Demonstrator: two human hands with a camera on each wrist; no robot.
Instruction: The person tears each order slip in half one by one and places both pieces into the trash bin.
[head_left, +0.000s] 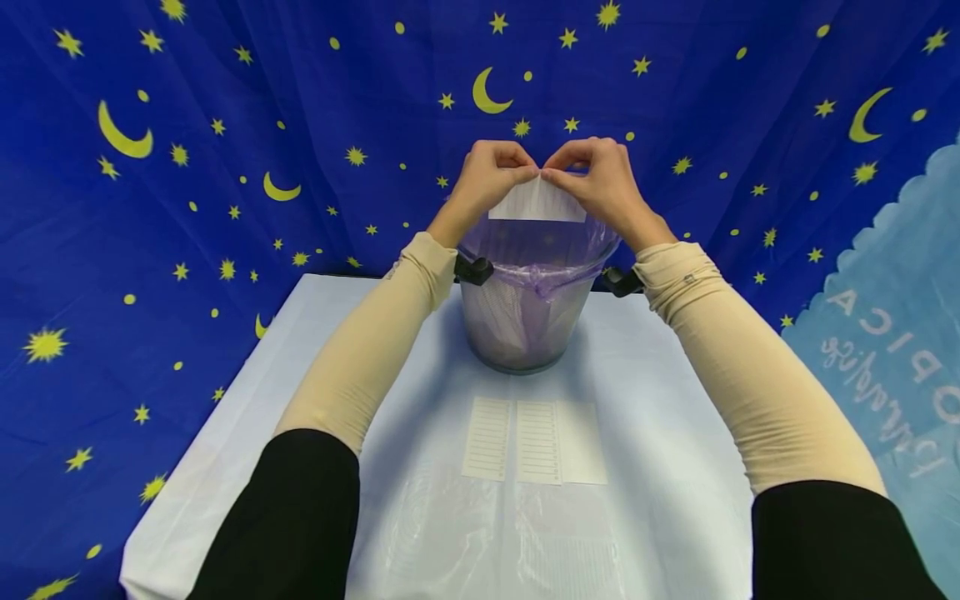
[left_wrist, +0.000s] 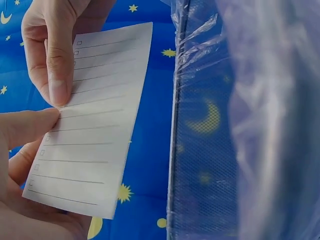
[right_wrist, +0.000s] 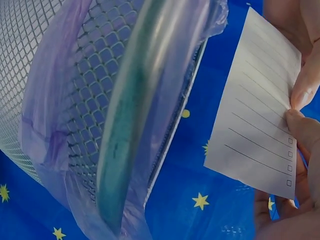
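Above a mesh wastebasket (head_left: 517, 325) lined with a thin purple plastic bag (head_left: 536, 279), both hands hold one lined checklist sheet (head_left: 536, 200). The left hand (head_left: 491, 179) pinches its edge near the middle between thumb and index finger. Right beside it, the right hand (head_left: 600, 179) pinches the same edge, the fingertips of both hands nearly touching. In the left wrist view the sheet (left_wrist: 95, 120) shows ruled lines and small checkboxes, and it is slightly bent. Apart from the basket rim (right_wrist: 127, 115), the sheet (right_wrist: 255, 110) looks whole in the right wrist view.
Several paper slips lie on the white-covered table (head_left: 675, 417) before the basket: a lined slip (head_left: 487, 439), another lined slip (head_left: 538, 442) and a blank slip (head_left: 581, 442). A blue star-and-moon curtain (head_left: 375, 100) hangs behind. A light blue cloth (head_left: 900, 333) hangs at right.
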